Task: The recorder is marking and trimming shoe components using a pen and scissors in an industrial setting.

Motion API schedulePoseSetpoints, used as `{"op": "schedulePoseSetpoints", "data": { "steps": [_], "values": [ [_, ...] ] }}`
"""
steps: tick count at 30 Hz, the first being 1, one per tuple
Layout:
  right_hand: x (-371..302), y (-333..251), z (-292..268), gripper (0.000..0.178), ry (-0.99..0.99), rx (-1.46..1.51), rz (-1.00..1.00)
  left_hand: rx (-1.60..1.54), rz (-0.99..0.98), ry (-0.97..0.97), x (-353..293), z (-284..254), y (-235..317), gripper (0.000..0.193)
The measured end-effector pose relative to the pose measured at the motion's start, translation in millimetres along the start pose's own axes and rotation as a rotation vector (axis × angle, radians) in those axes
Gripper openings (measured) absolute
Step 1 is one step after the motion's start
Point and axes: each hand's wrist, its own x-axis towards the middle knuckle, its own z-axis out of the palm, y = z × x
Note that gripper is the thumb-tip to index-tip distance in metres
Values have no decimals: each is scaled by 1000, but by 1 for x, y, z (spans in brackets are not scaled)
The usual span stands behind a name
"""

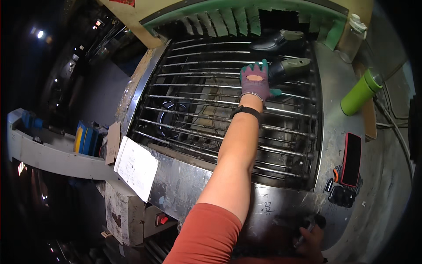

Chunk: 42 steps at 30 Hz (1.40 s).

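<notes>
My left hand (254, 82), in a purple glove with green fingertips and a hole on its back, reaches far out over a rack of metal rollers (198, 86). Its fingers are stretched and the thumb stands apart. Just right of the fingers lies a dark shoe on an olive last (290, 67); whether they touch it I cannot tell. A second dark shoe on a last (278, 41) lies behind, near the green flaps. Low at the right, in shadow, my bare right hand (311, 240) is closed round a small greyish thing with a dark end, too dim to name.
Torn green flaps (220, 22) hang across the machine opening. On the right metal edge stand a clear bottle (352, 37) and a green bottle (361, 93), with a red-edged phone (351, 159) nearer. White papers (137, 167) lie front left, above a red switch (162, 219).
</notes>
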Motion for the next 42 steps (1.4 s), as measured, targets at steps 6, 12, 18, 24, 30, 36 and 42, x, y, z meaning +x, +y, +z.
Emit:
{"op": "schedulePoseSetpoints", "data": {
  "steps": [6, 12, 18, 24, 30, 36, 42],
  "values": [
    [6, 3, -16, 34, -82, -757, -457, 211, 160, 57, 3, 5, 1, 29],
    [8, -11, 8, 36, -48, -1225, -1201, 43, 154, 118, -75, -28, -26, 34],
    [12, -6, 3, 40, 1, -1199, -1244, -29, 166, 43, -98, -41, -41, 80],
    [17, 6, -17, 45, -89, -1167, -1187, -184, 130, 74, -43, -20, -24, 102],
    [16, 3, -27, 51, -182, -1190, -1212, -126, 4, -95, 0, -6, -17, 96],
    [12, 2, -13, 44, -107, -1174, -1231, -107, 10, -185, -38, -34, -12, 85],
    [6, -13, 21, 43, 4, -1108, -1276, -653, -271, -525, -163, -114, -41, 86]
  ]
}}
